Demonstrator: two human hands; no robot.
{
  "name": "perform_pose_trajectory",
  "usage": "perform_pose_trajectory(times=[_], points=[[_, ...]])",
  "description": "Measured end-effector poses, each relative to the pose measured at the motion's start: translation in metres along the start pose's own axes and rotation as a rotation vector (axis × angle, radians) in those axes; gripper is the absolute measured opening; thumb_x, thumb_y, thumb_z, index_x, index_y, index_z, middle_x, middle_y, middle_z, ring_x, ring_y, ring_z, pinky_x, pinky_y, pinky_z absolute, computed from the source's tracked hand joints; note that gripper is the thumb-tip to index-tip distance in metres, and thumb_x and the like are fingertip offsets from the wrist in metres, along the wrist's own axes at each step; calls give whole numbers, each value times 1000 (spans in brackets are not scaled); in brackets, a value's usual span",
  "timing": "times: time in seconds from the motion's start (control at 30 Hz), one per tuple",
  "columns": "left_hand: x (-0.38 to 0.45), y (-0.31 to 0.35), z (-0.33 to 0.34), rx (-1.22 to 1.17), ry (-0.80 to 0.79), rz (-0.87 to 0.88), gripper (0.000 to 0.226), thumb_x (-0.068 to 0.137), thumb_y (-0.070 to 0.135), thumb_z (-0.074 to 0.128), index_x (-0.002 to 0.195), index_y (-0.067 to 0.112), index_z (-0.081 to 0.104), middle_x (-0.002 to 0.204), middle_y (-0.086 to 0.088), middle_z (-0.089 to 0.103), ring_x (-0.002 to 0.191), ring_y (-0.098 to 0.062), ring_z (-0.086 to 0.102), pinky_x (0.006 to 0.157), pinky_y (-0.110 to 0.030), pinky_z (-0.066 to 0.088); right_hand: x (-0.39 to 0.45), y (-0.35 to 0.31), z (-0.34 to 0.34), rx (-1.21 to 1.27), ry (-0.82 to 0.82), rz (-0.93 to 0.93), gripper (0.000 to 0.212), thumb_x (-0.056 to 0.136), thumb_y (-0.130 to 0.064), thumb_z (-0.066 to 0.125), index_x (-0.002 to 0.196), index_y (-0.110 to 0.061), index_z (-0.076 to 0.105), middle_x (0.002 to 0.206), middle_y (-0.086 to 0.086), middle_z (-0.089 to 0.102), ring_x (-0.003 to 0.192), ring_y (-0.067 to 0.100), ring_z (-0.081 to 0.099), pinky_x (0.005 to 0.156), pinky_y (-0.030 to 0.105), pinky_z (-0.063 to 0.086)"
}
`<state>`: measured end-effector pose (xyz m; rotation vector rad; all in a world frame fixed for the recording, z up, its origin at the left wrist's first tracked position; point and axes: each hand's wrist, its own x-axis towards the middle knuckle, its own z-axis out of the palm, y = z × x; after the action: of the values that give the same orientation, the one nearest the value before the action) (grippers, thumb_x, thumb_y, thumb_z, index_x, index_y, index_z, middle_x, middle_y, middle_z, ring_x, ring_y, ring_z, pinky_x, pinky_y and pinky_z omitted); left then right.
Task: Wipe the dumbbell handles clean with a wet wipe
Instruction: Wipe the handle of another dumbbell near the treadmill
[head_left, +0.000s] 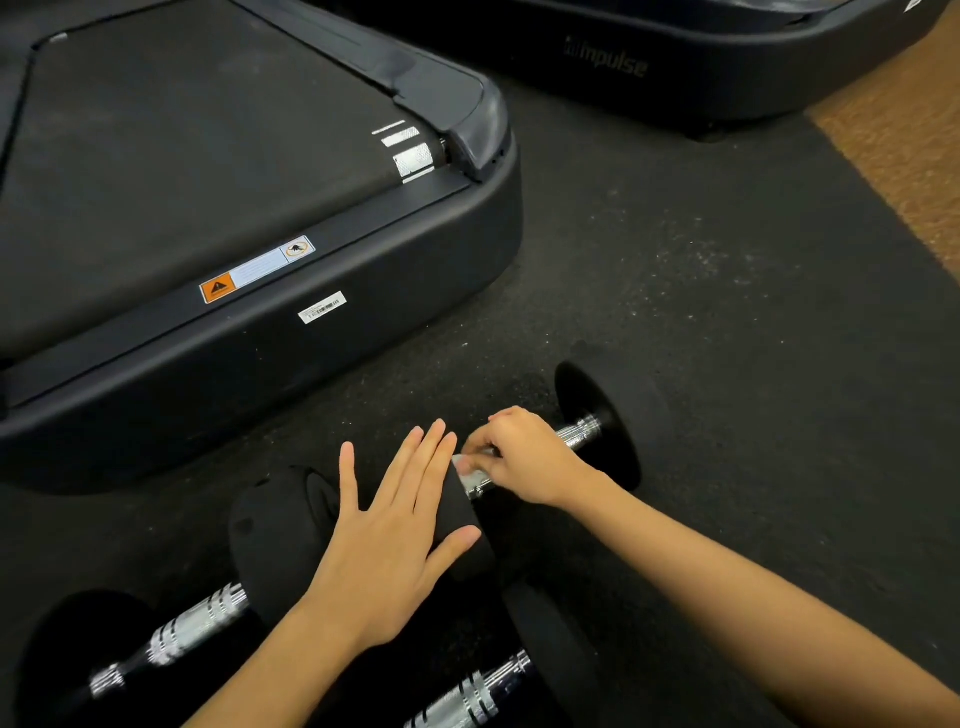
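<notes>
**One hand held the dumbbell, the other hand rubbed its handle**

The left hand lay flat on the near black weight head of the far dumbbell, with its fingers straight and a little apart and clamped on nothing; the thumb hooked over the round side; this was most likely to stop the dumbbell from rolling on the rubber floor mat while it was rubbed.

The right hand was curled over the shiny metal handle, just past the left fingertips; its fingers were bent and pinched together on a small white wet wipe; only a bit of the wipe peeked out under the fingers, right where the handle met the near weight head; the pinch seemed to press the wipe tight to the metal so it could scrub into the ridges.

Past the right knuckles, the rest of the handle showed bare and ran to the far weight head; that end may not have been wiped yet, though I could not tell.

Two more dumbbells lay below the wrists; one handle sat under the left forearm and one handle between the two arms; nothing touched them.

A black treadmill stood beyond the left fingertips, well apart from the hands.
</notes>
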<state>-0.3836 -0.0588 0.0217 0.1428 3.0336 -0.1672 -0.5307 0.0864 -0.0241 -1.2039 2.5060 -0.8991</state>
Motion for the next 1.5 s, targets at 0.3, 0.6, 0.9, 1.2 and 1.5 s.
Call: perform_pose_trajectory(times=[0.3,0.6,0.9,1.2,1.5], points=[[0,-2,-1,-15,-14,-1,77,99,66,11,157,15,10,165,0,9,151,-16,9,112,-69,18,-35,1,21,29,172,-125,20,96,-18,54,100,-14,72,92,-4,74,96,8,66,119,27,17],[-2,0,0,-11,-4,4,77,99,66,16,157,15,12,165,-1,9,151,-16,10,112,-69,20,-56,8,19,-151,201,-352,40,81,-2,63,119,-12,68,124,-4,68,127,10,54,120,39,21],[-2,1,1,-33,1,-7,76,99,65,13,157,16,7,166,1,5,151,-16,7,113,-69,17,-79,14,7,-88,102,-410,36,85,-9,50,112,-17,73,117,-6,71,122,1,57,123,36,12],[-2,1,0,-18,0,-8,77,99,64,11,157,14,11,165,-1,9,151,-18,12,112,-69,19,-48,1,17,-214,309,-238,34,81,-4,56,111,-11,71,107,5,74,110,19,66,115,33,25],[-1,1,3,-36,17,-2,78,99,65,14,157,15,4,166,1,2,152,-16,4,114,-67,16,-54,24,15,-61,293,-273,45,75,11,69,115,-9,71,120,0,70,123,13,59,120,39,23]])
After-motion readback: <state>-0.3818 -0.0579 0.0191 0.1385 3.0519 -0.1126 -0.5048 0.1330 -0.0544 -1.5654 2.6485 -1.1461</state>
